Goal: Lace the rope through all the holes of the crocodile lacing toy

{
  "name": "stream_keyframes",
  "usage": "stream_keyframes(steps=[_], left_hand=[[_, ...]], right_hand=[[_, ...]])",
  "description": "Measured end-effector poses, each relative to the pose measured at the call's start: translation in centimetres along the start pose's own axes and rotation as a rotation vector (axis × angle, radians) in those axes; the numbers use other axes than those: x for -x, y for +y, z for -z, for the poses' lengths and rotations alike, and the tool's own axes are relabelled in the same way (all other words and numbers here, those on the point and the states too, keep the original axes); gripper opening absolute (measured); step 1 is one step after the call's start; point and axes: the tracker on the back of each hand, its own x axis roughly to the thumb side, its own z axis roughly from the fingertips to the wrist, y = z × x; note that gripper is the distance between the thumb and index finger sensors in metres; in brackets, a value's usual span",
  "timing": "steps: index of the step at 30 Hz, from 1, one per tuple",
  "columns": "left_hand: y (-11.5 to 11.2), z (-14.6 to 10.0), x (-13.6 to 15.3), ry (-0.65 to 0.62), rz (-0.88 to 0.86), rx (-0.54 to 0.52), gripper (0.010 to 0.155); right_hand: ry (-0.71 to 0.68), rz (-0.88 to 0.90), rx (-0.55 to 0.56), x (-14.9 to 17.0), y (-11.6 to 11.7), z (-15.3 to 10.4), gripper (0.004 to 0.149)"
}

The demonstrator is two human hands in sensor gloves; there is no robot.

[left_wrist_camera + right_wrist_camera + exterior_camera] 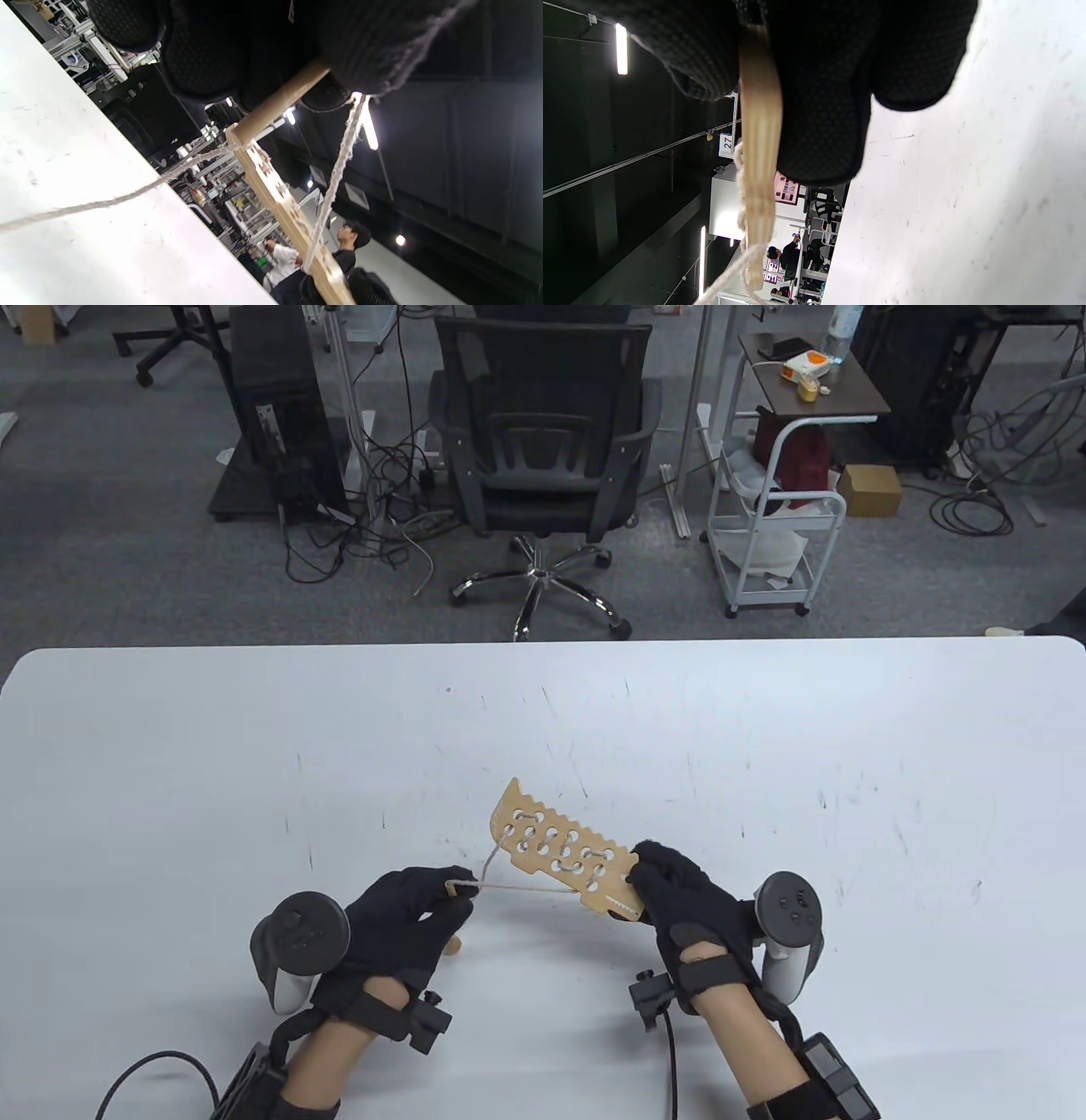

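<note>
One wooden crocodile lacing board (pixel 562 849), one rope (pixel 517 889) and one wooden threading needle (pixel 280 101) are counted on one white table (pixel 764 780), worked by two gloved hands, left hand (pixel 405 918) and right hand (pixel 689 903).

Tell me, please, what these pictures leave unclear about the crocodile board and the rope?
- Crocodile board: the end under the right hand is covered in the table view.
- Rope: table view too small to count unthreaded holes.
- Wooden needle: left hand fingers hide its upper part in the left wrist view.
</note>
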Motion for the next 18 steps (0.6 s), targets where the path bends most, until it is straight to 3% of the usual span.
stream_keyframes(steps=[12, 18], left_hand=[[-1.4, 0.7, 0.6, 0.033, 0.343, 0.189, 0.058], [-2.0, 0.9, 1.2, 0.062, 0.428, 0.257, 0.055]], right_hand=[[0.02, -0.026, 0.02, 0.4, -0.6, 0.4, 0.051], [0.028, -0.037, 0.018, 0.3, -0.6, 0.4, 0.051]])
